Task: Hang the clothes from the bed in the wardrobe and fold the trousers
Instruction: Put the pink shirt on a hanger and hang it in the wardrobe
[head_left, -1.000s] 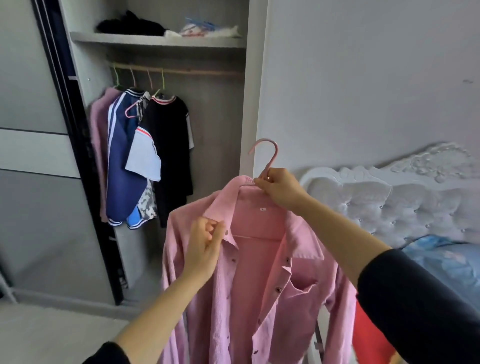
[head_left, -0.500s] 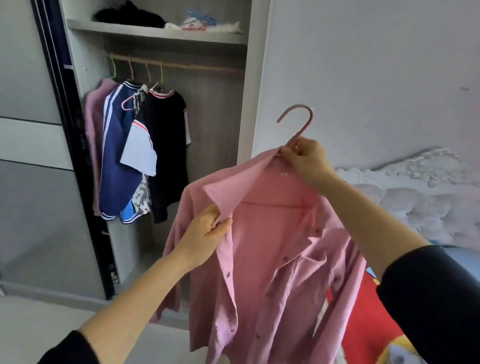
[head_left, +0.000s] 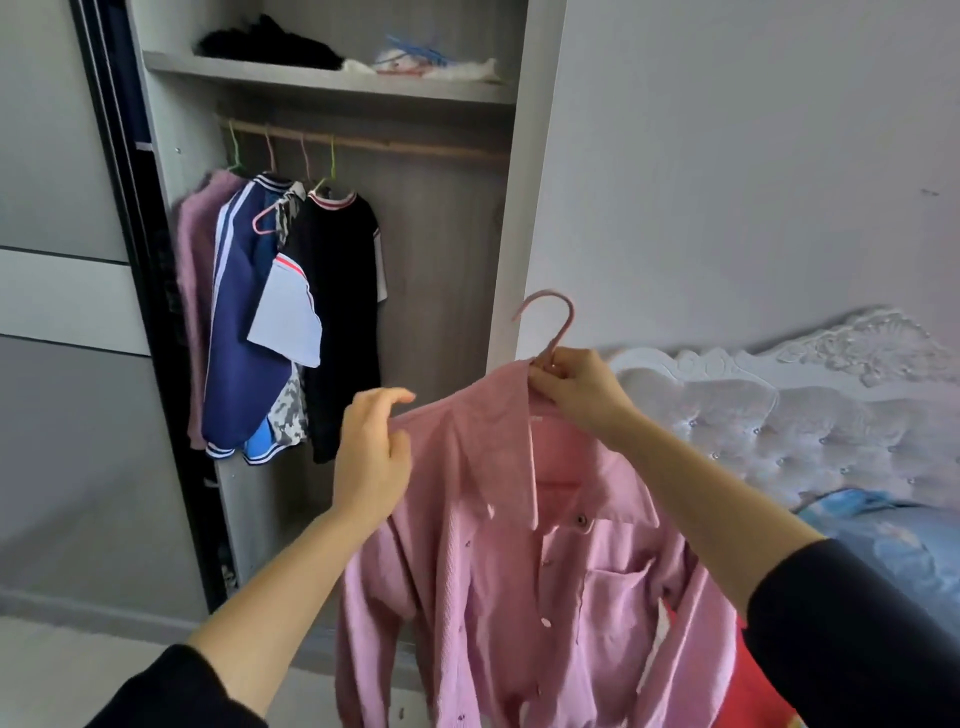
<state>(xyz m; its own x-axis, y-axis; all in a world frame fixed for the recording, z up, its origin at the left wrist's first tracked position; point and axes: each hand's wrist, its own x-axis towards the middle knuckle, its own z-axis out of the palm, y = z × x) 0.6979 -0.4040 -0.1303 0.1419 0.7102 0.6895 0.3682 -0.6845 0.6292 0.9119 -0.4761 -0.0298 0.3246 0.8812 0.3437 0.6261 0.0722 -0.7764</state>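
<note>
Pink shirt (head_left: 519, 571): lower part cut off by the bottom edge; hanger (head_left: 551, 325): only the hook shows, its neck covered by the right hand (head_left: 576, 389), its shoulders inside the cloth; bed (head_left: 883, 545): cut by the right edge, partly behind the right sleeve (head_left: 857, 623); red item (head_left: 763, 686) below that sleeve: kind indeterminable; dark bundle (head_left: 270, 44) on the wardrobe shelf (head_left: 322, 83): unidentifiable.

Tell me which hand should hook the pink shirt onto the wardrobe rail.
Right. The right hand grips the hanger just below its hook and can lift it to the rail; the left hand only touches the pink shirt at its shoulder.
</note>
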